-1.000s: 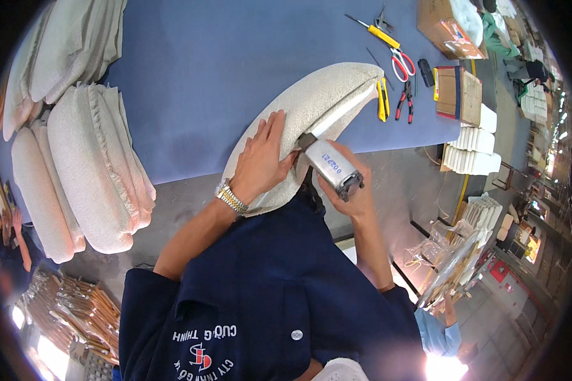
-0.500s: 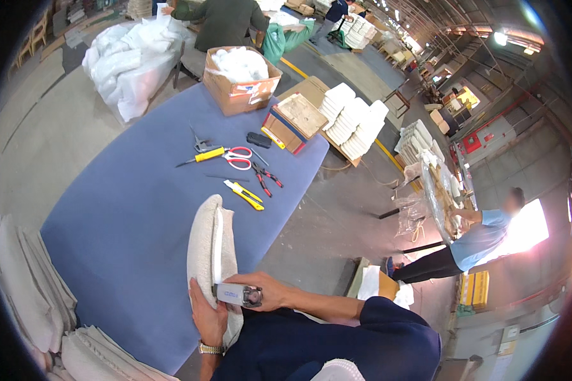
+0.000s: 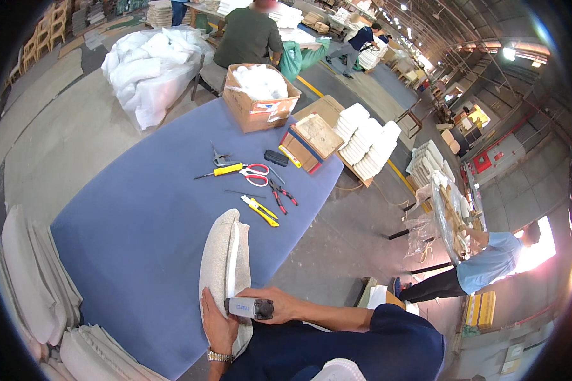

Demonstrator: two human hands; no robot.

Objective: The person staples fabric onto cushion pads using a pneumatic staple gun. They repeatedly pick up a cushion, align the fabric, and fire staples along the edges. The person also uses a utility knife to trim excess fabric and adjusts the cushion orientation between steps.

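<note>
A long, curved upholstered pad [image 3: 219, 263] in light beige cloth, with a white strip along one side, stands on edge at the near end of the blue table. My left hand [image 3: 219, 324], with a metal watch at the wrist, grips the pad's lower part. My right hand [image 3: 278, 305] is closed round a grey staple gun [image 3: 241, 308]. The tool's nose meets the white strip right beside my left fingers. Farther up the table lie a yellow utility knife [image 3: 259, 211], red-handled pliers [image 3: 282, 195], red-and-white scissors [image 3: 257, 174] and a yellow-handled screwdriver [image 3: 227, 169].
The blue padded table [image 3: 133, 254] carries an open carton [image 3: 260, 117] of white filling and a smaller box [image 3: 314, 136] at its far end. Beige pads [image 3: 35, 273] are stacked at left. White pads [image 3: 365, 143] stand beyond. A co-worker [image 3: 483, 263] stands at right.
My view has shifted, so the whole scene sits lower and farther right. Both hands, the staple gun and the pad keep nearly the same places relative to each other.
</note>
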